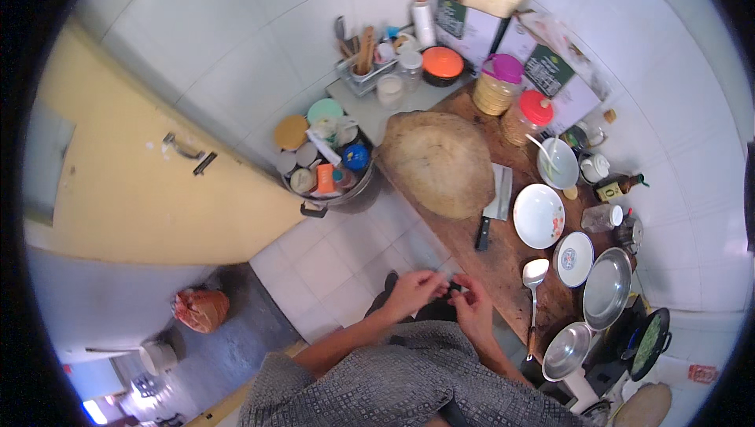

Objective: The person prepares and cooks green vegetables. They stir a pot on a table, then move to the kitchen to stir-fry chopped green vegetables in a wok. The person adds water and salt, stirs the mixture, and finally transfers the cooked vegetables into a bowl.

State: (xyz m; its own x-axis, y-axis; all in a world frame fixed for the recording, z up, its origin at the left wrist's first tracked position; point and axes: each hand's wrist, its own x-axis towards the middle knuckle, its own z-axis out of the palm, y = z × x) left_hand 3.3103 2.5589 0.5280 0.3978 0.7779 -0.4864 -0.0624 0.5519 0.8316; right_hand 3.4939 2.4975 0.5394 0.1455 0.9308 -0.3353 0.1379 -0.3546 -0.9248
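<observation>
My left hand (416, 294) and my right hand (473, 304) are close together in front of my body, near the front edge of the brown wooden worktop (457, 244). A small black thing (453, 288) shows between their fingertips; it is too small to name. The fingers of my right hand are closed on it. Those of my left hand are bent beside it, and whether they grip it is unclear. Farther along the worktop lies a large, thick, roundish wooden board (439, 164). Beside it rests a cleaver (502, 193) with its black handle towards me.
On the right stand a flowered white dish (534, 214), a bowl with a spoon (557, 170), a small bowl (574, 259), a metal basin (607, 288), a turner (535, 273) and a pan (566, 351). A jar-filled pot (354, 197) sits left, near a yellow door (177, 191).
</observation>
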